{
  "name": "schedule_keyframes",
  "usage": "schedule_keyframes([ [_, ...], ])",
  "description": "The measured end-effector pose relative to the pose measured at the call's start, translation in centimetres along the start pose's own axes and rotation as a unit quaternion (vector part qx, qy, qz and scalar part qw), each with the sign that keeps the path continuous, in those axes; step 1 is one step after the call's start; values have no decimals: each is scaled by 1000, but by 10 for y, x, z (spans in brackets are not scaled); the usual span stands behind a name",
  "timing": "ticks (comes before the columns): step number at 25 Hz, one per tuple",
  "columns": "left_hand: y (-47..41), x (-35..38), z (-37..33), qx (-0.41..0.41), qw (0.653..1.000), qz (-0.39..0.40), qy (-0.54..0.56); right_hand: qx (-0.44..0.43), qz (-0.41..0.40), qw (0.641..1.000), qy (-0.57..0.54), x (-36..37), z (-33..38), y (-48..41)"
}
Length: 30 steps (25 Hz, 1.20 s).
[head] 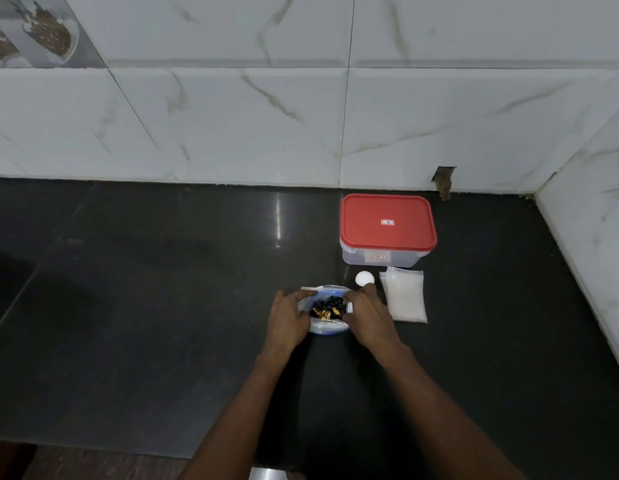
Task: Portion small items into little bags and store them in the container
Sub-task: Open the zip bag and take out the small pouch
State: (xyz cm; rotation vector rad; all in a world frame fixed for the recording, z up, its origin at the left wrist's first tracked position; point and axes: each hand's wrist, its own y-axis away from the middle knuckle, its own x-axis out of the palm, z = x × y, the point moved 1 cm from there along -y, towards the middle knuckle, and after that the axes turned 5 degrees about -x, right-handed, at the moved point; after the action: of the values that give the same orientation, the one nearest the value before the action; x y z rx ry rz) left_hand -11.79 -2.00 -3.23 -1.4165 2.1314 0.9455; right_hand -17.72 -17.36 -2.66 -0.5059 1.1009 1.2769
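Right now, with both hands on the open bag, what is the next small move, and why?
Probably let the right hand release the open bag and take one from the stack of little bags beside it, while the left hand holds the mouth. The small items are exposed; no little bag is in hand.

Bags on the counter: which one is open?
The bluish bag gripped by the left hand and right hand, black and gold bits showing. The white bag lies flat.

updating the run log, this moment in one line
left hand: grips item bag | right hand: grips it too | container: lid on
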Motion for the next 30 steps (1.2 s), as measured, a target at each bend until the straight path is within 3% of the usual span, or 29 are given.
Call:
schedule_keyframes([
  [4,2,2,1,52,996,-15,-64,-44,17,999,-20,-12,-4,-1],
  [8,1,-3,4,132,990,-28,-51,-146,-53,983,102,-11,1,10],
  [12,3,-10,2,74,993,-37,-87,-137,-64,978,142,-10,6,10],
  [16,8,-13,-8,13,992,-75,-103,-61,-14,992,107,-10,8,9],
  [20,8,-13,-14,-12,990,-62,-126,-61,16,997,53,-6,18,2],
  [24,9,-12,-8,-70,996,-28,-48,-36,-24,999,29,1,24,0],
  [30,-1,-9,-8,-112,991,72,13,-6,-3,1000,10,-3,32,-3],
])
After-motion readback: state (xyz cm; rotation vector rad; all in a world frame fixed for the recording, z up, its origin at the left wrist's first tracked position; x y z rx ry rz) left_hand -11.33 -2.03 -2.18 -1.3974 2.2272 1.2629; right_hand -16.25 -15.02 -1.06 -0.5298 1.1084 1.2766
